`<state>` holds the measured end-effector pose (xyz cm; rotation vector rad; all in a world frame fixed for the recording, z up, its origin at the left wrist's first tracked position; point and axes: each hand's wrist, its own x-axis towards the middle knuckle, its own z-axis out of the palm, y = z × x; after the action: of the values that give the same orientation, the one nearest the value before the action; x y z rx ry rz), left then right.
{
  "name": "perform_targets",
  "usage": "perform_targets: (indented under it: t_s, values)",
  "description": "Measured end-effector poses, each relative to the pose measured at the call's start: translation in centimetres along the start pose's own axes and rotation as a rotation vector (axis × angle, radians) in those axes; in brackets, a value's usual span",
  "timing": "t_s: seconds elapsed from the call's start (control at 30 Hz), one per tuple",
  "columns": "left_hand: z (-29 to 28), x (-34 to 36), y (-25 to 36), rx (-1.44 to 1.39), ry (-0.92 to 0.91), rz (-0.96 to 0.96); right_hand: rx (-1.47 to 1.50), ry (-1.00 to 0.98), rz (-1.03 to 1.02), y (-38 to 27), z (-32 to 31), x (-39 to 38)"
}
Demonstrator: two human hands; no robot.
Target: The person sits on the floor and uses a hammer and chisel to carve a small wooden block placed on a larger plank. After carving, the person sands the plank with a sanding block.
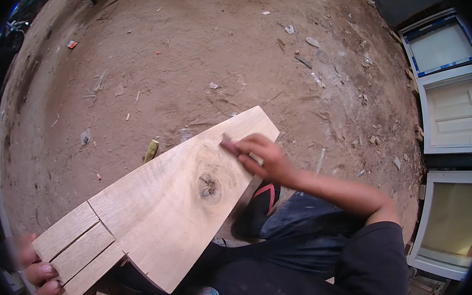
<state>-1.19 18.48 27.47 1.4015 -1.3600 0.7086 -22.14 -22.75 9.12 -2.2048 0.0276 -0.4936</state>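
A pale wooden board (pixel 160 203) lies slantwise across my lap, with a dark knot near its middle and two long slots cut into its left end. My left hand (pixel 45 276) is closed around that slotted end, fingertips showing at its edge. Toward the board's far right part, my right hand (pixel 267 159) pinches a small reddish-brown piece of sandpaper (pixel 228 144) against the top face. These fingers are slightly blurred. Part of the sandpaper is hidden under them.
Bare dirt ground (pixel 184 57) spreads beyond the board, with scraps scattered over it. An olive-coloured piece (pixel 151 151) lies just past the board's far edge. White-framed panels (pixel 436 226) stand along the right side. A dark sandal with a red strap (pixel 271 197) shows below the board.
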Motion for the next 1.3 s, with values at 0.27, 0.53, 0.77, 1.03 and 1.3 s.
perform_targets:
  t_s: [0.27,0.53,0.77,1.03,1.3]
  values:
    - [2.0,0.7,0.4,-0.081,0.055,-0.035,-0.349,-0.019,0.703,20.2,-1.5,-7.7]
    - [1.1,0.4,0.1,-0.073,0.03,-0.026,-0.011,0.184,0.717,15.5,-0.6,-3.6]
    - [0.3,0.0,-0.2,-0.07,0.053,-0.026,0.14,-0.011,-0.14,-1.2,0.2,5.0]
    - [1.6,1.5,0.4,-0.028,0.095,0.006,-0.13,0.117,0.396,15.4,0.8,-1.3]
    - [5.1,2.1,0.8,-0.06,0.18,-0.014,-0.426,0.032,0.802,22.5,-1.9,-5.7]
